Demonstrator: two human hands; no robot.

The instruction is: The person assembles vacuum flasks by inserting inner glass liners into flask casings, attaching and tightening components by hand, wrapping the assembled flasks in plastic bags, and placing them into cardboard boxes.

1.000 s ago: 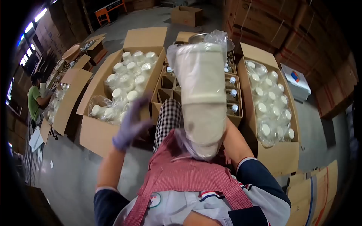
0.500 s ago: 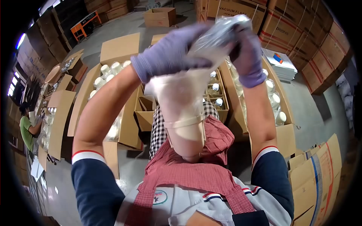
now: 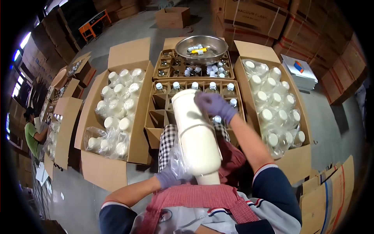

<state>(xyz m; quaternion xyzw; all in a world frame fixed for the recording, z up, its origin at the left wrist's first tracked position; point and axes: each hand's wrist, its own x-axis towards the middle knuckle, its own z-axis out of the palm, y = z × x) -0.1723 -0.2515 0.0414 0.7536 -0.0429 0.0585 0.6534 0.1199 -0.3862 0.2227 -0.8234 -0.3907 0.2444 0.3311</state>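
A cream-white vacuum flask [image 3: 196,146] leans against my lap, its wide end up and its narrower neck down by the apron. A band runs round its middle. At its lower left side my left hand [image 3: 173,175], in a purple glove, is closed on a crumpled clear plastic bag [image 3: 177,158]. My gloved right hand [image 3: 215,105] is at the flask's upper right side, its fingers bent and smeared by motion. Whether it grips the flask I cannot tell.
Boxes of bagged white-topped flasks stand at left [image 3: 117,97] and right [image 3: 274,97]. Between them, a divided carton [image 3: 194,84] holds capped bottles. Behind it a metal bowl [image 3: 201,58] contains caps and a yellow tool. A person [image 3: 33,134] works at far left.
Both hands have come down and apart from the raised plastic over the flask. The bag is now low at the left side, and the flask's wide end is bare.
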